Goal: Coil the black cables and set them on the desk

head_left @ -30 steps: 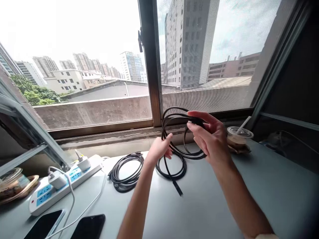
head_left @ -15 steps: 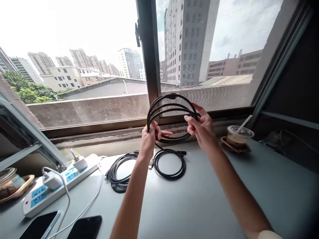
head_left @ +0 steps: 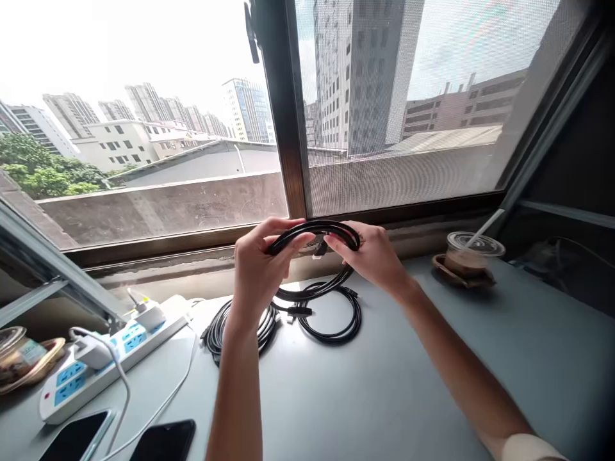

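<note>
Both of my hands hold a coiled black cable (head_left: 314, 294) above the grey table, near the window sill. My left hand (head_left: 262, 259) grips the coil's left side, with its thumb pointing right. On the right side, my right hand (head_left: 369, 253) pinches the gathered loops, its thumb toward the middle. Between the hands a dark connector (head_left: 319, 246) shows under the top loops. A black cable end (head_left: 300, 311) hangs below the coil. Lying on the table beneath are a smaller black coil (head_left: 355, 330) and, partly behind my left forearm, a thicker black coil (head_left: 218, 333).
On the left are a white power strip (head_left: 113, 358) with plugged-in chargers, white cables, two phones (head_left: 77, 438) (head_left: 163, 442) and a food container (head_left: 24, 362). An iced drink with a straw (head_left: 468, 256) stands at the right. The window frame (head_left: 288, 128) rises behind the table.
The held coil has come down and its top loops are bunched closer together. My left hand has moved left and turned over the coil; my right hand is slightly lower and further left.
</note>
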{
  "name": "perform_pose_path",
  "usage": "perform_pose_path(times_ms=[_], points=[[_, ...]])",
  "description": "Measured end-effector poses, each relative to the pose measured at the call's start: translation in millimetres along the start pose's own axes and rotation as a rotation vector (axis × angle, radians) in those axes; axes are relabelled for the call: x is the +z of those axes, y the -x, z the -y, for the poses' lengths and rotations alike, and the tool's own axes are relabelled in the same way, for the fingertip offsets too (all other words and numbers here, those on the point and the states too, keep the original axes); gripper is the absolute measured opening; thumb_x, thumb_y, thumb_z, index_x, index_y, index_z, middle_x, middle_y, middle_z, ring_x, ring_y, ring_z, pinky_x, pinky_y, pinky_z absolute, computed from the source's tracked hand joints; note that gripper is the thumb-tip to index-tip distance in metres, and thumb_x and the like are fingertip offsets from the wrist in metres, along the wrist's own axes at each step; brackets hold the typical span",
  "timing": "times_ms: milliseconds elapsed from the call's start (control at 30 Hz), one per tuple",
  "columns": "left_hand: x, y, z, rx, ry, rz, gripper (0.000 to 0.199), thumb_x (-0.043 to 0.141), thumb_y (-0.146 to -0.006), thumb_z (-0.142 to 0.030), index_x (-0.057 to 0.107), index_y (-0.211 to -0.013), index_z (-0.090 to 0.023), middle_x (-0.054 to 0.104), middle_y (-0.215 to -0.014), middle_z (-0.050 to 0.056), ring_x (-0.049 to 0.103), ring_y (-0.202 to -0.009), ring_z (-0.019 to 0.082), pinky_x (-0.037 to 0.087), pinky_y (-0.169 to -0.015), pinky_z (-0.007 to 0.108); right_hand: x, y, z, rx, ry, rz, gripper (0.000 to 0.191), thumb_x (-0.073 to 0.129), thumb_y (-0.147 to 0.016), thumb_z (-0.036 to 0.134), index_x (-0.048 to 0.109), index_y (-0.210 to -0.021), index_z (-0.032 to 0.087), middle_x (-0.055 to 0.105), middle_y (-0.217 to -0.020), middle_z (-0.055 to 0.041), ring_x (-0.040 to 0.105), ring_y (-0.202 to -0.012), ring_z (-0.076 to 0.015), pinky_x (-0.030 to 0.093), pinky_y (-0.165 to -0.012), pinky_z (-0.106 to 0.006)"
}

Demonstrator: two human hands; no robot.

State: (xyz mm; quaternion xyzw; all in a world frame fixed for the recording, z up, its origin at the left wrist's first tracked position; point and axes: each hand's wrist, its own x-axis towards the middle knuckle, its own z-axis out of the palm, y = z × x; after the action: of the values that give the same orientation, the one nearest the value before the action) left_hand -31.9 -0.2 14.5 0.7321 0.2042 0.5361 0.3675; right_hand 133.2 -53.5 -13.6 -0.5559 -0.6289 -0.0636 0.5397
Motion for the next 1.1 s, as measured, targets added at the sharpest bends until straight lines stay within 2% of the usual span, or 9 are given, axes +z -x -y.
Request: perform_pose_path(times_ms=[167, 300, 467, 533, 667, 767, 867, 967, 1100], points=[[-5.6, -6, 10, 0.195, -0.021, -0.141, 0.013, 0.075, -0.067, -0.025, 0.066, -0.073, -0.018, 0.046, -0.040, -0.009, 0.035, -0.031, 0.002, 0.024, -0.030, 0.016, -4, 4, 6, 0.040, 0.004, 0.081, 0.035, 0.061, -0.082, 0.042, 0.061, -0.067, 0.010, 0.051, -0.058, 0.0007, 0.043, -0.054, -0.0053, 0.030, -0.051, -0.017], [-10.6, -4, 8, 0.323, -0.020, -0.148, 0.010, 0.073, -0.070, -0.023, 0.067, -0.078, -0.021, 0.051, -0.047, -0.008, 0.038, -0.035, 0.003, 0.028, -0.035, 0.018, -12, 6, 13, 0.122, -0.379, 0.236, 0.036, 0.068, -0.076, 0.047, 0.062, -0.075, 0.012, 0.056, -0.070, -0.0015, 0.052, -0.064, -0.0083, 0.040, -0.057, -0.015], [-4.1, -5, 14, 0.267, -0.113, -0.192, 0.016, 0.064, -0.078, -0.037, 0.061, -0.082, -0.022, 0.043, -0.047, -0.008, 0.037, -0.039, 0.005, 0.029, -0.040, 0.019, -17, 7, 23, 0.285, -0.809, 0.479, 0.046, 0.066, -0.074, 0.057, 0.057, -0.075, 0.013, 0.048, -0.061, -0.0007, 0.049, -0.057, -0.0086, 0.041, -0.050, -0.017], [-0.1, -7, 20, 0.218, -0.158, -0.142, 0.021, 0.058, -0.081, -0.043, 0.058, -0.080, -0.022, 0.040, -0.049, -0.007, 0.035, -0.041, 0.005, 0.028, -0.041, 0.020, -17, 8, 26, 0.348, -0.849, 0.490, 0.047, 0.063, -0.074, 0.060, 0.055, -0.077, 0.013, 0.043, -0.059, 0.0010, 0.045, -0.054, -0.0080, 0.040, -0.047, -0.018], [5.3, -14, 27, 0.128, -0.263, -0.027, 0.035, 0.051, -0.085, -0.044, 0.047, -0.061, -0.019, 0.034, -0.050, -0.005, 0.030, -0.046, 0.007, 0.025, -0.044, 0.021, -17, 11, 27, 0.292, -0.496, 0.276, 0.039, 0.067, -0.076, 0.044, 0.058, -0.101, 0.015, 0.043, -0.063, 0.0023, 0.042, -0.053, -0.0064, 0.038, -0.049, -0.017], [7.2, -17, 29, 0.033, -0.302, 0.004, 0.040, 0.050, -0.085, -0.046, 0.042, -0.057, -0.018, 0.031, -0.051, -0.005, 0.026, -0.049, 0.008, 0.022, -0.045, 0.021, -16, 13, 21, 0.139, -0.141, 0.186, 0.060, 0.069, -0.071, 0.025, 0.046, -0.127, 0.022, 0.050, -0.074, 0.0015, 0.049, -0.062, -0.0086, 0.043, -0.057, -0.019], [8.1, -18, 33, -0.081, -0.311, 0.020, 0.045, 0.050, -0.083, -0.050, 0.036, -0.054, -0.018, 0.026, -0.051, -0.005, 0.023, -0.049, 0.008, 0.019, -0.045, 0.022, -11, 14, 14, 0.025, 0.196, 0.271, 0.071, 0.059, -0.071, 0.013, 0.035, -0.136, 0.029, 0.053, -0.105, -0.0022, 0.055, -0.073, -0.0105, 0.045, -0.060, -0.020], [7.6, -17, 36, -0.148, -0.386, 0.019, 0.049, 0.050, -0.083, -0.052, 0.032, -0.052, -0.018, 0.024, -0.050, -0.005, 0.021, -0.048, 0.008, 0.017, -0.045, 0.023, -6, 14, 10, -0.025, 0.437, 0.388, 0.075, 0.049, -0.071, 0.007, 0.030, -0.140, 0.028, 0.038, -0.134, -0.0051, 0.058, -0.094, -0.0176, 0.047, -0.060, -0.023], [2.2, -16, 42, -0.264, -0.458, 0.102, 0.046, 0.050, -0.081, -0.056, 0.041, -0.056, -0.018, 0.031, -0.049, -0.004, 0.027, -0.046, 0.008, 0.020, -0.043, 0.022, -4, 13, 6, -0.001, 0.463, 0.453, 0.073, 0.037, -0.078, 0.003, 0.020, -0.145, 0.026, 0.034, -0.141, -0.0042, 0.051, -0.113, -0.0227, 0.050, -0.079, -0.030]])
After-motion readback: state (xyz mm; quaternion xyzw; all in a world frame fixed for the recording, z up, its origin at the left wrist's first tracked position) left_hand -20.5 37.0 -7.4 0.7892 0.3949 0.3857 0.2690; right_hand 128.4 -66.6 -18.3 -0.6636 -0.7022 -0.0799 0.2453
